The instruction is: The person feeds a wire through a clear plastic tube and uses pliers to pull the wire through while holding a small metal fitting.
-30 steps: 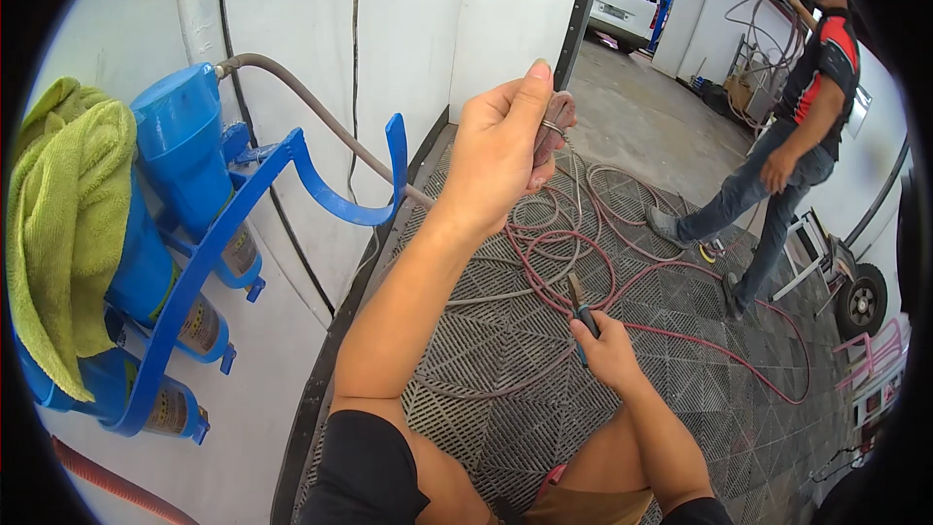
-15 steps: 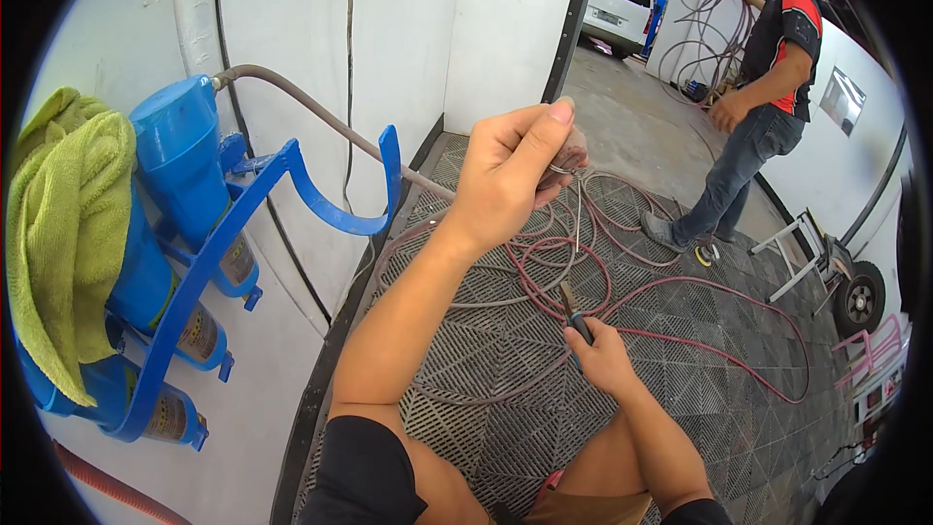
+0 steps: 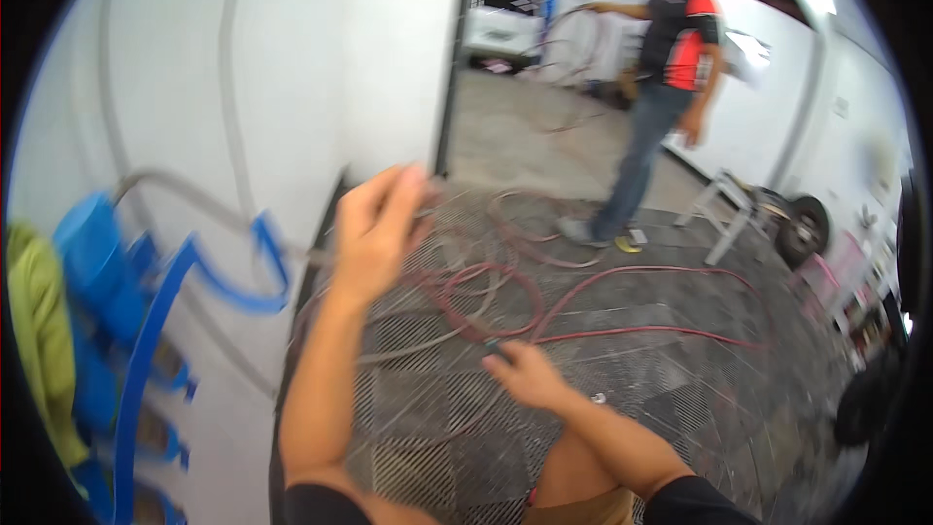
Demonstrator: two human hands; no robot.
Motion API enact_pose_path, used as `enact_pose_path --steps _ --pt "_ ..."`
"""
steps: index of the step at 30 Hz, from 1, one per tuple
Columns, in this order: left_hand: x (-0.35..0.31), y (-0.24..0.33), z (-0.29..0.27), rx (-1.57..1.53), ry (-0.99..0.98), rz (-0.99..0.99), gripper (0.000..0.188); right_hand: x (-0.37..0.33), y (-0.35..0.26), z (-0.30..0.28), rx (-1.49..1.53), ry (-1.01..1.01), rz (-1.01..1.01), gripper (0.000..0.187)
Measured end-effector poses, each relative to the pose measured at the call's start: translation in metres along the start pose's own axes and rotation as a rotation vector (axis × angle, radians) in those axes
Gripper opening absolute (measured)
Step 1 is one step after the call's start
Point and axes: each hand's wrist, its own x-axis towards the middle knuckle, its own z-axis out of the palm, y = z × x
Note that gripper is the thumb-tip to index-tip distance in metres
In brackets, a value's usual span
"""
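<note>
My left hand [image 3: 374, 238] is raised in front of the white wall panel, its fingers closed and blurred by motion. Whatever they hold is hidden or too small to make out. Lower and to the right, my right hand [image 3: 530, 376] is closed round the dark handle of a pair of pliers [image 3: 498, 350]; the jaws are lost in blur. Beneath both hands, loops of red hose [image 3: 661, 331] and a grey hose [image 3: 413, 354] lie on the grated floor [image 3: 418, 467].
At left, blue filter canisters [image 3: 87, 243], a blue bracket [image 3: 141, 379] and a green cloth [image 3: 39, 331] hang on the wall. A person [image 3: 666, 87] stands ahead, one arm out towards coiled hose. A step stool [image 3: 724, 219] and a wheel [image 3: 805, 228] stand at right.
My view has swung right, so the wall and canisters sit further left. Both hands appear lower and further left in the picture. The other person now stands more upright, turned towards me.
</note>
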Motion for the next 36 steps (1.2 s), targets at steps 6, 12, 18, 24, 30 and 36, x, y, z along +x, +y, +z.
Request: enact_pose_path --steps 6,12,18,24,30,36 --pt "0.007 -0.057 -0.004 0.355 -0.320 -0.013 0.029 0.006 0.009 -0.010 0.917 -0.195 0.233 0.024" --pt "0.007 -0.070 -0.004 0.725 -0.321 0.058 0.036 0.010 0.014 -0.013 1.170 -0.024 0.321 0.018" --pt "0.005 -0.088 -0.006 0.645 -0.399 -0.157 0.039 0.016 0.021 -0.018 1.234 0.079 0.367 0.012" --pt "0.008 -0.105 -0.026 0.704 -0.448 0.084 0.034 0.016 0.008 -0.017 0.989 0.084 0.307 0.023" --pt "0.013 -0.074 -0.015 0.164 -0.434 -0.353 0.036 0.024 0.016 -0.015 -0.267 0.550 -0.397 0.037" --pt "0.010 -0.045 -0.028 -0.377 -0.341 -0.370 0.042 0.051 -0.050 -0.037 -0.644 0.733 -0.436 0.044"
